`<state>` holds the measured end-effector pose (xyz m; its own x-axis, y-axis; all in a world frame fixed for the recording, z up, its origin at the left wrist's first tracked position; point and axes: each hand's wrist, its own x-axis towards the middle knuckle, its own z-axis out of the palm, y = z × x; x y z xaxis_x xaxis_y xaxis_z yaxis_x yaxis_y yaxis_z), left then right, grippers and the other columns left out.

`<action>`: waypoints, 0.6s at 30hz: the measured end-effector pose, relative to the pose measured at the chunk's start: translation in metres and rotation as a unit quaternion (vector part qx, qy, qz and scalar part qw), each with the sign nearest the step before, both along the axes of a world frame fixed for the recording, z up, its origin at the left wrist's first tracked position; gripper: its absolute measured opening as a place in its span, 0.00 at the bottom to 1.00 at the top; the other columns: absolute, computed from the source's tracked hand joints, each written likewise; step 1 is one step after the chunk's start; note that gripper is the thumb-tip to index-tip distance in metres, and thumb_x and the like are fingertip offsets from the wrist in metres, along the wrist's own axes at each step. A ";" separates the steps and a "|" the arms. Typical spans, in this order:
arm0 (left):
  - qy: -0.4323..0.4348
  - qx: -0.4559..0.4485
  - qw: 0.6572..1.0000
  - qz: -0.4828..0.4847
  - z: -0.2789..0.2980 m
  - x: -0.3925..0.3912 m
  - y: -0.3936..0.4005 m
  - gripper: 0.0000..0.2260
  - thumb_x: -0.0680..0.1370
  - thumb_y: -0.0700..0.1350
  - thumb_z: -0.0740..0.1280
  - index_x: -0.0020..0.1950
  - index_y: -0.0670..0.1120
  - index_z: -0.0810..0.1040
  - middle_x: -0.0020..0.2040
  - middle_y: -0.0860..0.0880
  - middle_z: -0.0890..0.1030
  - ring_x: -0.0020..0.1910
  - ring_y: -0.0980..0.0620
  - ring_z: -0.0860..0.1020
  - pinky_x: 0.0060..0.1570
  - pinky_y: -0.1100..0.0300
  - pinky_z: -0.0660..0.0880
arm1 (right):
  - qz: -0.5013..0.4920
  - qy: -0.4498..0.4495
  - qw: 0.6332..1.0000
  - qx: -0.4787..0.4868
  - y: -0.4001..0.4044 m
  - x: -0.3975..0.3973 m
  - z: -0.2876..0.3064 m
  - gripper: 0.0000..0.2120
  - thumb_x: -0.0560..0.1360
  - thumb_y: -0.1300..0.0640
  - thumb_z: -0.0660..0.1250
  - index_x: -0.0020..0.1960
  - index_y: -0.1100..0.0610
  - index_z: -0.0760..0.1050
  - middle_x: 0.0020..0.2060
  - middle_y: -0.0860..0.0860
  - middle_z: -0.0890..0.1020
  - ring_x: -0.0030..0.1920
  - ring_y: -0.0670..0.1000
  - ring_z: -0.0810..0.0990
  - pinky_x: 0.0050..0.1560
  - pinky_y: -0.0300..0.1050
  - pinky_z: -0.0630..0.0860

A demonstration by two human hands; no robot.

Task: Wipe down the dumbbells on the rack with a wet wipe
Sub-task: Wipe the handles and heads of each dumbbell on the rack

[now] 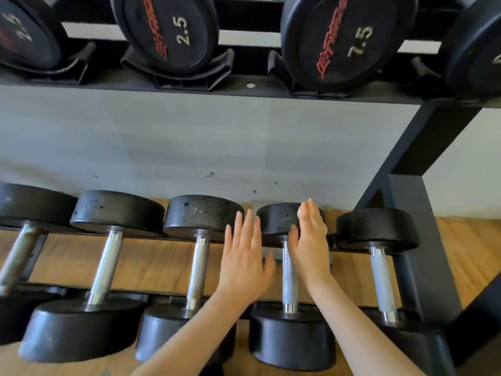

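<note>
Several black dumbbells with steel handles lie side by side on the lower rack rails. My right hand [309,240] lies flat, fingers straight, on the far head of the fourth dumbbell [276,217], pressing a white wet wipe [300,211] against it; only small bits of the wipe show past the fingers. My left hand [245,256] hovers with straight spread fingers between the third dumbbell [199,267] and the fourth one's handle [288,278], holding nothing.
An upper shelf [244,89] carries black dumbbells marked 2.5 [168,31] and 7.5 [347,39] in cradles. The rack's black upright frame [412,213] stands at the right. A grey wall lies behind and a wooden floor [466,253] below.
</note>
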<state>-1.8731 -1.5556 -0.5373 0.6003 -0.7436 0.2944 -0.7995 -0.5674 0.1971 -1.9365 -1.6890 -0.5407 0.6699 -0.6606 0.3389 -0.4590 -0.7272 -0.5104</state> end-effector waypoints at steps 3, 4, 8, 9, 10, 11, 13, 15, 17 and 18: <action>-0.027 0.052 0.998 0.006 0.017 0.048 0.006 0.31 0.76 0.54 0.59 0.73 0.35 0.66 0.74 0.37 0.66 0.74 0.42 0.55 0.69 0.43 0.52 | 0.061 0.048 0.992 -0.102 0.009 0.017 0.000 0.27 0.74 0.63 0.68 0.71 0.64 0.66 0.72 0.60 0.65 0.72 0.59 0.63 0.70 0.57 0.59; -0.036 0.082 0.996 -0.005 0.020 0.056 0.007 0.31 0.76 0.54 0.62 0.73 0.36 0.66 0.74 0.38 0.66 0.74 0.42 0.54 0.70 0.44 0.51 | 0.093 0.077 0.983 -0.135 0.010 0.020 0.000 0.27 0.72 0.63 0.71 0.69 0.64 0.68 0.70 0.60 0.68 0.71 0.59 0.66 0.68 0.59 0.63; -0.064 0.159 0.984 -0.049 0.018 0.061 0.010 0.34 0.80 0.58 0.54 0.76 0.38 0.50 0.78 0.40 0.51 0.75 0.45 0.43 0.73 0.48 0.40 | 0.100 0.083 0.980 -0.152 -0.001 0.010 0.005 0.25 0.76 0.58 0.67 0.71 0.60 0.68 0.72 0.55 0.67 0.72 0.53 0.65 0.68 0.55 0.67; -0.067 0.139 0.986 -0.065 0.017 0.060 0.007 0.32 0.81 0.58 0.49 0.76 0.38 0.44 0.77 0.41 0.44 0.75 0.46 0.38 0.71 0.50 0.35 | 0.076 0.061 0.989 -0.115 -0.002 0.006 0.006 0.23 0.78 0.57 0.63 0.72 0.58 0.65 0.73 0.54 0.64 0.73 0.52 0.61 0.70 0.50 0.63; -0.057 0.128 0.987 -0.081 0.016 0.059 0.003 0.32 0.81 0.58 0.46 0.75 0.39 0.38 0.76 0.42 0.38 0.74 0.47 0.34 0.70 0.52 0.31 | 0.052 0.042 0.995 -0.072 -0.002 0.004 0.009 0.23 0.80 0.56 0.59 0.74 0.57 0.63 0.74 0.53 0.61 0.74 0.51 0.58 0.71 0.47 0.60; -0.034 0.139 0.985 -0.098 0.016 0.055 -0.001 0.32 0.82 0.58 0.45 0.75 0.40 0.36 0.75 0.44 0.34 0.73 0.48 0.31 0.69 0.53 0.28 | 0.029 0.034 0.998 -0.046 -0.002 0.005 0.008 0.22 0.81 0.56 0.56 0.74 0.57 0.62 0.75 0.53 0.60 0.75 0.50 0.55 0.73 0.46 0.57; 0.001 0.167 0.977 -0.132 0.015 0.047 -0.009 0.33 0.82 0.59 0.47 0.77 0.41 0.36 0.76 0.45 0.33 0.72 0.50 0.29 0.68 0.55 0.27 | -0.010 0.037 0.999 -0.039 0.004 0.014 0.010 0.21 0.81 0.56 0.55 0.74 0.59 0.62 0.75 0.55 0.61 0.75 0.53 0.55 0.74 0.50 0.57; 0.025 0.180 0.972 -0.149 0.012 0.044 -0.012 0.33 0.82 0.58 0.49 0.78 0.42 0.37 0.78 0.45 0.35 0.73 0.51 0.30 0.69 0.55 0.29 | 0.014 0.059 0.992 -0.107 0.013 0.026 0.010 0.21 0.79 0.56 0.61 0.71 0.62 0.67 0.71 0.58 0.68 0.73 0.56 0.63 0.71 0.54 0.59; 0.026 0.199 0.967 -0.155 0.011 0.046 -0.010 0.33 0.83 0.56 0.50 0.78 0.42 0.37 0.79 0.44 0.38 0.73 0.52 0.30 0.71 0.56 0.30 | 0.097 0.119 0.967 -0.202 0.016 0.027 0.010 0.22 0.74 0.56 0.69 0.66 0.60 0.74 0.66 0.56 0.75 0.68 0.56 0.70 0.66 0.55 0.61; 0.013 0.218 0.962 -0.161 0.012 0.048 -0.007 0.33 0.83 0.55 0.50 0.78 0.41 0.37 0.79 0.43 0.38 0.74 0.51 0.31 0.71 0.56 0.30 | 0.117 0.132 0.959 -0.220 0.013 0.024 0.011 0.22 0.72 0.57 0.71 0.65 0.59 0.75 0.65 0.55 0.76 0.68 0.55 0.71 0.66 0.54 0.62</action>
